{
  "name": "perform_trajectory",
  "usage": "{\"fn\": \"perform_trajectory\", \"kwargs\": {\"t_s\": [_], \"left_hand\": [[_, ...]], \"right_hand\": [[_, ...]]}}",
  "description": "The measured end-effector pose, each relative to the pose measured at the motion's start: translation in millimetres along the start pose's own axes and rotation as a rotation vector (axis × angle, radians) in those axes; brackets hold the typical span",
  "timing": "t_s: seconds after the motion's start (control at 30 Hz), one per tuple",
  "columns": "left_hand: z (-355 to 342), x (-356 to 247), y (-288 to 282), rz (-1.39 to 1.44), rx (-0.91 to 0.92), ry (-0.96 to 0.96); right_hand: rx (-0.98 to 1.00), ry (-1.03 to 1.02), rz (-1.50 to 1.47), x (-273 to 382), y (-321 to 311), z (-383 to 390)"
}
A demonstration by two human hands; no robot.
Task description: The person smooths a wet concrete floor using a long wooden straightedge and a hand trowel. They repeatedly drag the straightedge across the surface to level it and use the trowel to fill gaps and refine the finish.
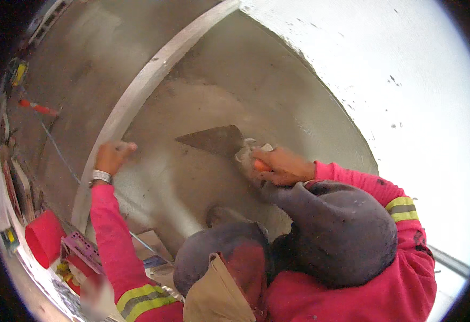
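Observation:
My right hand (286, 166) is wrapped round the orange handle of a pointed trowel (213, 140). The trowel's dull, mortar-stained blade points left, low over the wet-looking grey mortar floor (219, 96). Something pale and crumpled or mortar-caked shows where blade and handle meet; I cannot tell which. My left hand (113, 156), a metal watch on its wrist, is by the pale raised curb (138, 91). Its fingers are curled in and nothing shows in them. Whether it rests on the curb or hovers over it is unclear. My bent knees (331, 231) are close below the right hand.
A white wall (390, 80) with grey splashes rises on the right. Left of the curb are a red-handled tool (39, 108) and a blue cord (58, 147). A red bucket (45, 238) and a purple perforated basket (83, 250) stand at lower left.

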State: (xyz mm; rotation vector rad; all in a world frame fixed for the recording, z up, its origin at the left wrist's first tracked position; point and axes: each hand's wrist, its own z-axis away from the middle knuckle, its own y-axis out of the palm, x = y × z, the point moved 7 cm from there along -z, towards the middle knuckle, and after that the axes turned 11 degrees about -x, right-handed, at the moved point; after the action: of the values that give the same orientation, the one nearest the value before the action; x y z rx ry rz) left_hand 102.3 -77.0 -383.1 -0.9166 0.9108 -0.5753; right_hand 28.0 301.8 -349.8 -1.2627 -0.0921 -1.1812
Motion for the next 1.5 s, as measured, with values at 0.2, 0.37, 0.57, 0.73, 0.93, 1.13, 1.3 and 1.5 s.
{"fn": "perform_trajectory", "kwargs": {"t_s": [0.2,0.37,0.57,0.73,0.93,1.13,1.3,1.5], "left_hand": [[-17,6,-58,-0.061,-0.452,0.182],[-19,50,-19,-0.408,-0.401,0.07],[-17,105,-10,-0.41,-0.271,0.036],[-26,78,-5,-0.51,-0.092,-0.066],[-25,53,-4,-0.605,0.163,-0.378],[-23,58,2,-0.726,0.152,-0.4],[-22,56,8,-0.59,0.171,-0.407],[-25,70,11,-0.551,0.095,-0.345]], "right_hand": [[-0.022,-0.017,-0.21,6,-27,51],[-0.078,0.119,-0.315,-62,-2,66],[-0.224,0.599,-0.684,-135,-29,75],[-0.43,0.628,-0.787,-205,-74,70],[-0.376,0.626,-0.877,-224,-77,48],[-0.231,0.597,-1.0,-215,-49,38],[-0.335,0.613,-1.062,-213,-43,31],[-0.248,0.606,-1.096,-202,-32,22]]}}
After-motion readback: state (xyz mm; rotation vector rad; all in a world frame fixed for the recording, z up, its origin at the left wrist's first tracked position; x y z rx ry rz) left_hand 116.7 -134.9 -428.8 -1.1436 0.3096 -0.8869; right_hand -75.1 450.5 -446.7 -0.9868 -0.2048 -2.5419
